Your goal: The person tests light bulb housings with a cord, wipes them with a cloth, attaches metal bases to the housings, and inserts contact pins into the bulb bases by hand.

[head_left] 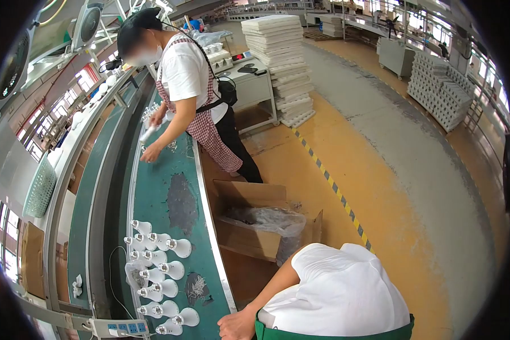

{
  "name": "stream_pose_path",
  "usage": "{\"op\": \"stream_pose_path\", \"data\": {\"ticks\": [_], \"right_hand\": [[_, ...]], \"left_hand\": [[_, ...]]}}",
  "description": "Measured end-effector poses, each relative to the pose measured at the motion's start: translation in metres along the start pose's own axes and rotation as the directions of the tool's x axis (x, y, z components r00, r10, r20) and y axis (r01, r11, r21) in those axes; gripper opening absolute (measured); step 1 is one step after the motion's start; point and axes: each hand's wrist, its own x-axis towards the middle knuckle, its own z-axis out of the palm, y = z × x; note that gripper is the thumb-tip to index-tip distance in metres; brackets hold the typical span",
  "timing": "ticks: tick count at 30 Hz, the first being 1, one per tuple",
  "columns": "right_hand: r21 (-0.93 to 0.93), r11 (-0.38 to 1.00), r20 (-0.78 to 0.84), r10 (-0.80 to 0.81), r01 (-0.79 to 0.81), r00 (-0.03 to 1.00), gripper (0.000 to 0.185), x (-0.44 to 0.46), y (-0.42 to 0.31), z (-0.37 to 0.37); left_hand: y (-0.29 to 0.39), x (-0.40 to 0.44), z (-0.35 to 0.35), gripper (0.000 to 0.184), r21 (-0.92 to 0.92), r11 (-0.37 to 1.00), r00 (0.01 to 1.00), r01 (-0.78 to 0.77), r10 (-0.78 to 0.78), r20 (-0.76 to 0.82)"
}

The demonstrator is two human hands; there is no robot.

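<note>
At the bottom edge, my right hand [237,326] is over the near side of the green conveyor belt [178,164], fingers curled together; whatever they hold, if anything, is hidden. To its left, several white LED bulbs [166,288] stand and lean close together on the belt. A small pile of thin pale bits [197,287] lies on a worn dark patch between the bulbs and my hand. My left hand is out of view.
A co-worker [192,79] in a checked apron handles a white item farther along the belt. An open cardboard box [249,218] with plastic bags stands beside the belt. A power strip [119,327] sits at lower left. White trays [275,51] are stacked behind.
</note>
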Motion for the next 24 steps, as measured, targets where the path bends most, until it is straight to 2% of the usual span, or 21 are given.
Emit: {"op": "stream_pose_path", "data": {"ticks": [3, 6, 10, 13, 14, 17, 19, 20, 23, 24], "right_hand": [[0.028, 0.999, 0.028, -0.027, 0.026, 0.999, 0.013, 0.002, 0.003, 0.013], [0.149, 0.987, 0.042, 0.049, -0.055, 0.998, 0.010, 0.002, 0.005, 0.022], [0.265, 0.961, -0.018, 0.084, -0.076, 0.996, 0.007, 0.001, -0.010, 0.025], [0.232, 0.973, -0.078, 0.030, -0.011, 0.996, 0.009, 0.010, -0.029, -0.001], [0.201, 0.979, -0.076, 0.001, 0.015, 0.997, 0.009, 0.010, -0.030, -0.003], [0.124, 0.991, -0.063, -0.034, 0.041, 0.997, 0.010, 0.010, -0.032, -0.003], [0.121, 0.993, -0.019, -0.015, 0.018, 1.000, 0.009, 0.009, -0.031, -0.001], [0.178, 0.984, 0.012, 0.019, -0.021, 1.000, 0.008, 0.009, -0.031, 0.000], [0.281, 0.952, 0.113, 0.096, -0.124, 0.989, 0.007, 0.010, -0.025, -0.003], [0.285, 0.947, 0.143, 0.113, -0.150, 0.983, 0.007, 0.010, -0.024, -0.003]], "left_hand": [[-0.001, -0.004, -0.001, 0.028, -0.006, 1.000, 1.000, 0.014, -0.014, -0.011], [-0.002, -0.010, -0.002, 0.028, -0.016, 0.999, 0.999, 0.032, -0.033, -0.028], [-0.003, -0.021, -0.005, 0.028, -0.051, 0.995, 0.993, 0.088, -0.091, -0.068], [-0.004, -0.032, -0.008, 0.029, -0.100, 0.986, 0.986, 0.130, -0.140, -0.096], [-0.004, -0.034, -0.005, 0.032, -0.091, 0.994, 0.990, 0.059, -0.070, -0.119], [-0.037, -0.031, -0.008, 0.036, -0.203, 0.973, 0.984, 0.108, -0.133, -0.117], [-0.011, -0.035, 0.001, 0.038, -0.138, 0.989, 0.982, 0.045, -0.069, -0.174], [-0.002, -0.038, 0.003, 0.038, -0.104, 0.994, 0.978, 0.014, -0.035, -0.204], [-0.001, -0.036, -0.010, 0.040, 0.088, 0.986, 0.985, 0.143, -0.134, -0.107], [0.000, -0.035, -0.012, 0.039, 0.110, 0.989, 0.990, 0.096, -0.084, -0.110]]}}
